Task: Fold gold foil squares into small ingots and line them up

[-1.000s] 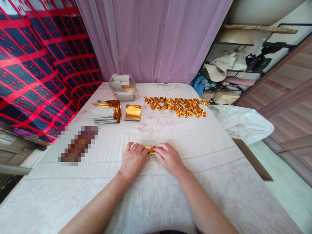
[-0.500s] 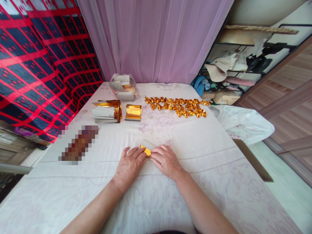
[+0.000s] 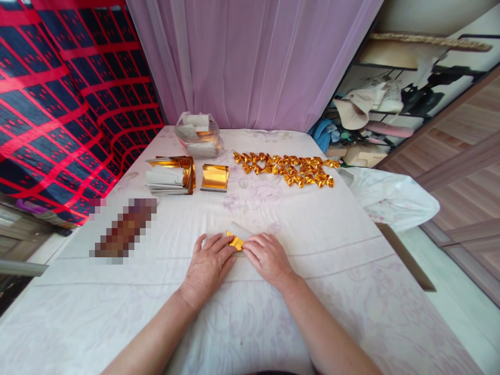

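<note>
Left hand (image 3: 209, 263), fingers spread flat, pressed gold-and-white paper (image 3: 235, 242) on floral cloth (image 3: 250, 317) between both hands; squared a second earlier, now slanted, corner fold apparently under way. Right hand (image 3: 269, 258) pinched its right side.

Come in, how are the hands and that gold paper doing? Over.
Left hand, right hand both on gold paper. Partly folded: gold in front, pale behind. Small gold stack farther back, out of the way.
</note>
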`<action>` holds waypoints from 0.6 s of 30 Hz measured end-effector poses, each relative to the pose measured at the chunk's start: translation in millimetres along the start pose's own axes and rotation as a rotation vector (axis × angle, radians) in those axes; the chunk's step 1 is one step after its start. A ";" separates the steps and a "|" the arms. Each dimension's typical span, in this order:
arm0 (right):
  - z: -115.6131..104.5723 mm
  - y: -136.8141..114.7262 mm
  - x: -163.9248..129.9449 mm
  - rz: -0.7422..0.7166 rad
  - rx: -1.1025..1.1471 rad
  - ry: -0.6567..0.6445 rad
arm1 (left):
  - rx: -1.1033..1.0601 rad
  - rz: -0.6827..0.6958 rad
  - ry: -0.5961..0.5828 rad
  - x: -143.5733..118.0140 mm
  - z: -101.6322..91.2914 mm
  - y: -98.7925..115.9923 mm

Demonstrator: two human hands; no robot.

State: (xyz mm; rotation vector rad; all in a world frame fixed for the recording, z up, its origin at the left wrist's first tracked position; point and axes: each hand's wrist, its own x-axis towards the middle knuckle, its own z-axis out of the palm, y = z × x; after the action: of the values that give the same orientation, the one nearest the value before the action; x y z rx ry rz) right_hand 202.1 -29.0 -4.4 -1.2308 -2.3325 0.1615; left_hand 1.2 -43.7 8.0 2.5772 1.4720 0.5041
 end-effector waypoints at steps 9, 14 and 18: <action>-0.3 -1.3 1.1 -0.002 0.034 0.005 | -0.017 -0.003 0.028 0.0 2.0 -0.9; 4.5 -2.4 3.9 0.084 0.035 0.017 | -0.006 0.000 0.019 -0.3 3.0 -1.6; 10.3 -4.3 6.6 0.161 0.004 0.041 | -0.005 -0.003 0.016 -1.3 5.0 -2.5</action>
State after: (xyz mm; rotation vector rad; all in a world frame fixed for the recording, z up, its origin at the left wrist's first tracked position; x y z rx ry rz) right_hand 190.9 -25.0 -9.6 -1.4070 -2.1965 0.1934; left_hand 0.3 -43.3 2.3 2.5734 1.4770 0.5278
